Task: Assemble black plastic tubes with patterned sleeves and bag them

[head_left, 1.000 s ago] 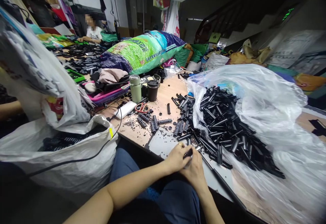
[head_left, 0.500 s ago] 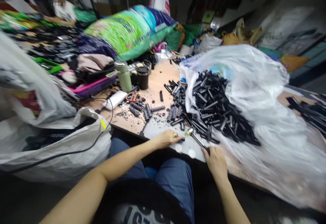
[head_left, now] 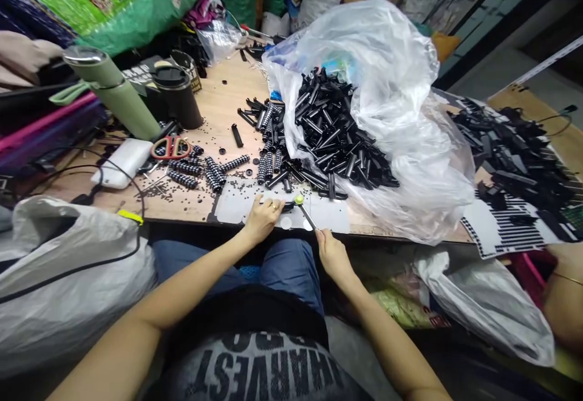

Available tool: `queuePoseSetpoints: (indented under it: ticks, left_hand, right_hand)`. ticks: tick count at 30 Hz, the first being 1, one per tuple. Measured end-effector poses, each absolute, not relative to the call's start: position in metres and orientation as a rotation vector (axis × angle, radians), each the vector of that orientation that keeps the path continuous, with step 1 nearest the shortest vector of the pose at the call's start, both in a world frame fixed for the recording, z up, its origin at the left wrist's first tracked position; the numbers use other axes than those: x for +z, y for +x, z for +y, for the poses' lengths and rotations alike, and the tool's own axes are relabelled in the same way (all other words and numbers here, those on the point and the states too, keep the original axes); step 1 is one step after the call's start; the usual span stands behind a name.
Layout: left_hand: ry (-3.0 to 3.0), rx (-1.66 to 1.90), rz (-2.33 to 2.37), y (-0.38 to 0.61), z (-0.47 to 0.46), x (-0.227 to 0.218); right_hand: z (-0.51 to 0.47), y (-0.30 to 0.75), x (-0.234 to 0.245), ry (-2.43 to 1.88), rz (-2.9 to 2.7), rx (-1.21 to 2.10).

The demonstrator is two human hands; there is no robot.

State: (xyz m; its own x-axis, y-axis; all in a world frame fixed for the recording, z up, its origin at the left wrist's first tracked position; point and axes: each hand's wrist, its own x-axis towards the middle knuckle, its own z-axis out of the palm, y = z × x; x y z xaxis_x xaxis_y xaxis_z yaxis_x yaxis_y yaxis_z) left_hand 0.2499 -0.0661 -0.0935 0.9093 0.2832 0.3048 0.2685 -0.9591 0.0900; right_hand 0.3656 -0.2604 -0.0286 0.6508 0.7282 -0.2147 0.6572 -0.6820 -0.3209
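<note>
My left hand (head_left: 262, 220) is closed on a small black plastic part (head_left: 288, 206) at the front of a pale grey sheet (head_left: 339, 211). In my right hand (head_left: 335, 256) is the handle of a small hammer (head_left: 308, 214) with a yellow-green head. That head appears right beside the end of the black part; whether they touch I cannot tell. Just behind my hands lie black-and-white ribbed rollers (head_left: 269, 167) and loose black plastic parts (head_left: 281, 179). A large heap of black parts (head_left: 339, 127) spills from a clear plastic bag (head_left: 378, 54).
Left on the table (head_left: 214, 109) are red-handled scissors (head_left: 170, 147), a white box-shaped device (head_left: 122, 163) with a cable, a green flask (head_left: 122, 97) and a dark cup (head_left: 180, 97). More black parts (head_left: 514, 152) lie at right, near another person's arm (head_left: 565, 285).
My view has turned to the right and down. The hammer head has come closer to the black part in my left hand. Both hands keep their hold.
</note>
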Motion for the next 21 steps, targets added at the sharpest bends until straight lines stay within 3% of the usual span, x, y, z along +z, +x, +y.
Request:
queuePoseSetpoints:
  ticks: [7,14,21]
  left_hand:
    - [2.967,0.399,0.481,0.255,-0.1,-0.096]
    - [2.886,0.496,0.428,0.258,-0.092,-0.107]
    - [2.74,0.487,0.809,0.248,-0.056,-0.047]
  right_hand:
    - [-0.237,0.338,0.012,-2.256,-1.199,0.319]
    - [-0.221,0.321,-0.015,-2.5,-1.436,0.587]
    - [-0.227,0.366,-0.009,-2.362,-1.206,0.366]
